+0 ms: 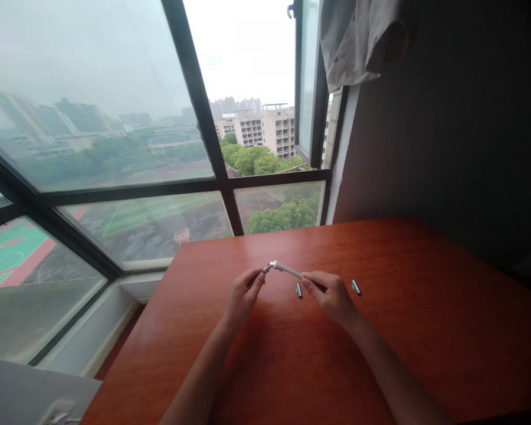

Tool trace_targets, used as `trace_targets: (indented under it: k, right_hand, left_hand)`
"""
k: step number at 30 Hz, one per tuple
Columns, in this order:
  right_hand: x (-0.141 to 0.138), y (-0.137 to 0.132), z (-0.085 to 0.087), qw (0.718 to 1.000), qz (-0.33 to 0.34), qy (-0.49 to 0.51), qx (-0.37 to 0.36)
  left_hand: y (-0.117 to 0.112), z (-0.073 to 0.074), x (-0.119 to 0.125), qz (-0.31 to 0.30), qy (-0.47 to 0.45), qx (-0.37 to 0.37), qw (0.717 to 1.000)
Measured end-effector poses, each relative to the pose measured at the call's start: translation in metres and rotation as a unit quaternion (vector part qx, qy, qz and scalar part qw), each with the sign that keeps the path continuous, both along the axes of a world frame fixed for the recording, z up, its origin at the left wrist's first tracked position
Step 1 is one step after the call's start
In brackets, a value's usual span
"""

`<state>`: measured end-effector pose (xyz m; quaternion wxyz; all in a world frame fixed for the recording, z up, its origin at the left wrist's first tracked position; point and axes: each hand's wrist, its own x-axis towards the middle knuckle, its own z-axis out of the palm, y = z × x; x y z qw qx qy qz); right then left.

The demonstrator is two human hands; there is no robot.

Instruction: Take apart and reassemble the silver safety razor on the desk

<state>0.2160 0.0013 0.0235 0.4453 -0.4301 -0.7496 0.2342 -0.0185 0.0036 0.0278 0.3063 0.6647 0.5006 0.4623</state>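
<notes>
Over the middle of the table, my left hand (242, 298) pinches the short dark end of a slim, silvery-grey stick-like object (289, 270). My right hand (330, 295) grips its longer grey part, with a dark end running under the fingers. The two parts meet at a bright silvery piece, forming a shallow peak; whether they are one jointed object or two touching pieces I cannot tell. Just left of my right hand lies a small dark green cylinder (298, 290) with a pale stripe. A similar striped cylinder (356, 287) rests to the right of that hand.
The reddish-brown wooden table (256, 378) stretches beneath both arms. Beyond its far edge are dark-framed windows (159, 190), one pane swung open. A grey cloth (351, 41) hangs at the upper right near a dark wall. A white socket (59, 411) sits low at the left.
</notes>
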Motion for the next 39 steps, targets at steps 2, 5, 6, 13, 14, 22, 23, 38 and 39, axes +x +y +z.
trace_targets:
  k: [2, 5, 6, 13, 14, 22, 23, 38, 39]
  right_hand:
    - [0.0006, 0.0007, -0.0011, 1.0, -0.017, 0.002, 0.003]
    - [0.0016, 0.0013, -0.0022, 1.0, -0.022, -0.007, 0.009]
    - [0.0019, 0.0013, -0.0022, 1.0, -0.017, -0.012, 0.013]
    - [0.004, 0.0015, -0.0013, 0.999, -0.014, -0.019, 0.029]
    - [0.0043, 0.0016, -0.0012, 0.999, -0.011, -0.023, 0.03]
    - [0.0055, 0.0024, -0.003, 0.998, -0.022, -0.046, 0.035]
    - [0.0056, 0.0026, -0.0033, 0.998, -0.023, -0.047, 0.035]
    - [0.0063, 0.0043, -0.0051, 0.999, -0.013, -0.037, 0.024]
    - [0.006, 0.0038, -0.0044, 0.999, -0.01, -0.034, 0.02]
  left_hand:
    - [-0.0004, 0.0013, 0.0005, -0.005, 0.008, 0.01, 1.0]
    - [-0.001, 0.0034, 0.0014, -0.006, 0.013, 0.018, 1.0]
    - [-0.0012, 0.004, 0.0016, -0.003, 0.015, 0.019, 1.0]
    - [-0.002, 0.0073, 0.0027, 0.009, 0.035, 0.034, 0.999]
    - [-0.0019, 0.0074, 0.0027, 0.01, 0.037, 0.036, 0.999]
    - [-0.0012, 0.0068, 0.002, 0.025, 0.051, 0.059, 0.997]
    - [-0.0013, 0.0066, 0.0023, 0.029, 0.051, 0.06, 0.996]
    - [-0.0001, 0.0029, 0.0031, 0.036, 0.065, 0.058, 0.996]
    - [-0.0002, 0.0031, 0.0034, 0.037, 0.062, 0.056, 0.996]
